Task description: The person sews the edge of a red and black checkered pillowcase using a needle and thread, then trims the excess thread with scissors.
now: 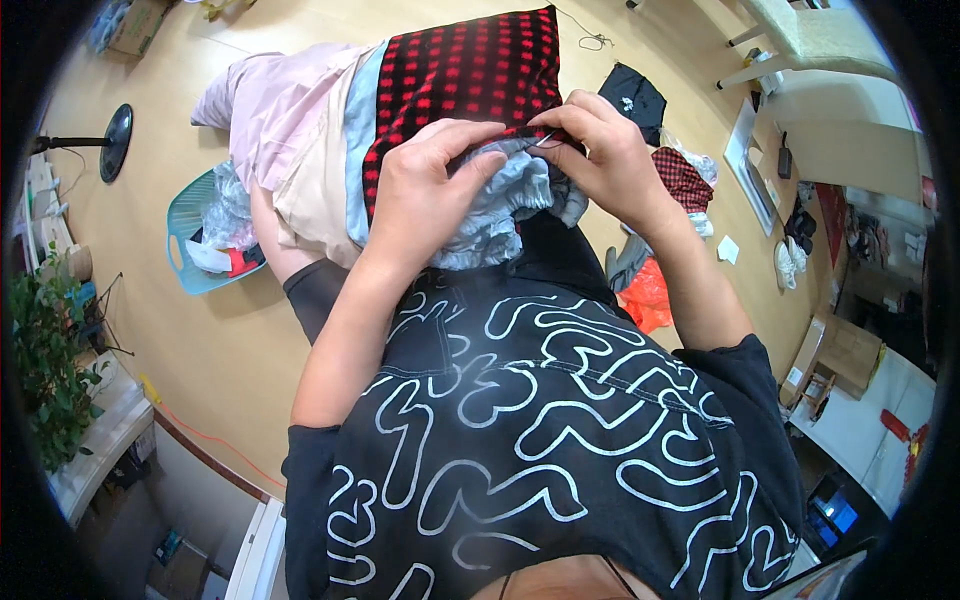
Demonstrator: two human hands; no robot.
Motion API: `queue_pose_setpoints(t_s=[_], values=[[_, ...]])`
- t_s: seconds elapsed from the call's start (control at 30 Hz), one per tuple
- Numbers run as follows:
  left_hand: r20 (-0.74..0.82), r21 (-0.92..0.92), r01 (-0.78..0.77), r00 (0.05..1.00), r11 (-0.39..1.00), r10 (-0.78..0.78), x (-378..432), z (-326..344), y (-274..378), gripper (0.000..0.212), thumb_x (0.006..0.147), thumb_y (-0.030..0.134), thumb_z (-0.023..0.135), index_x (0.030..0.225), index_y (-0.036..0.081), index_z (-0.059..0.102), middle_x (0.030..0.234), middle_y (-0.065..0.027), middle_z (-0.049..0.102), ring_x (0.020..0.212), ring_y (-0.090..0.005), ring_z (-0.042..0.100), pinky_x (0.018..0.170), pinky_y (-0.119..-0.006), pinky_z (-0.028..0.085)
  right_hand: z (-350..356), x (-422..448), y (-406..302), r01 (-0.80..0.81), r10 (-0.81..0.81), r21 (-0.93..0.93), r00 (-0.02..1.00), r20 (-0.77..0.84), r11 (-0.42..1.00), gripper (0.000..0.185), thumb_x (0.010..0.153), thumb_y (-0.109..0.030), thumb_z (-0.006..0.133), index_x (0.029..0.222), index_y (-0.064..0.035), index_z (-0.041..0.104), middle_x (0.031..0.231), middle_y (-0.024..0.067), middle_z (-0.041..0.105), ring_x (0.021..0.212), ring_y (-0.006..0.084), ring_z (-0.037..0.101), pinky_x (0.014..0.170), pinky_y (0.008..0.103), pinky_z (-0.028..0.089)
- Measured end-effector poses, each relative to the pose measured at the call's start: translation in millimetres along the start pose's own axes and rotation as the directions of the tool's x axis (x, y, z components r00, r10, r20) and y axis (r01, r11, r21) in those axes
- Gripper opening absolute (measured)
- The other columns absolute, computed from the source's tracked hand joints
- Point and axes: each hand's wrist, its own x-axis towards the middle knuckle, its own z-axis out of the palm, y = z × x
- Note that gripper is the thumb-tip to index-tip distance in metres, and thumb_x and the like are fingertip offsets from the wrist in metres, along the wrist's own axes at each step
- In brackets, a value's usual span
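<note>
Across my lap lies a red-and-black checked cloth (469, 67), joined to a light-blue band (361, 135) and cream and pale pink fabric (292, 97). My left hand (427, 180) pinches the cloth's folded edge together with gathered light-blue fabric (502, 191). Opposite it, my right hand (600, 154) grips the same edge between thumb and forefinger. A thin, shiny sewing needle (546, 139) shows at those fingertips, with a dark thread near it. How far the needle passes into the cloth is hidden by the folds and fingers.
On the floor at left stands a blue plastic basket (180, 225) holding clear plastic bags. To the right lie a black cloth piece (634, 97), a checked scrap (681, 180), and a red plastic bag (649, 296). A pale chair (832, 41) stands at upper right.
</note>
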Motion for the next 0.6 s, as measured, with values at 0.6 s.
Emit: queue_pose_setpoints(t_s=[0.6], values=[[-0.077, -0.253, 0.1, 0.989, 0.962, -0.123, -2, 6, -14, 0.021, 0.086, 0.001, 0.077, 0.107, -0.002, 0.076, 0.1, -0.0089, 0.076, 0.091, -0.0127, 0.069, 0.084, -0.024, 0.054, -33, -11, -49, 0.017, -0.012, 0.099, 0.999, -0.044, 0.995, 0.029, 0.091, 0.003, 0.066, 0.12, 0.0003, 0.068, 0.093, 0.0118, 0.069, 0.081, 0.0186, 0.068, 0.07, 0.0324, 0.053]])
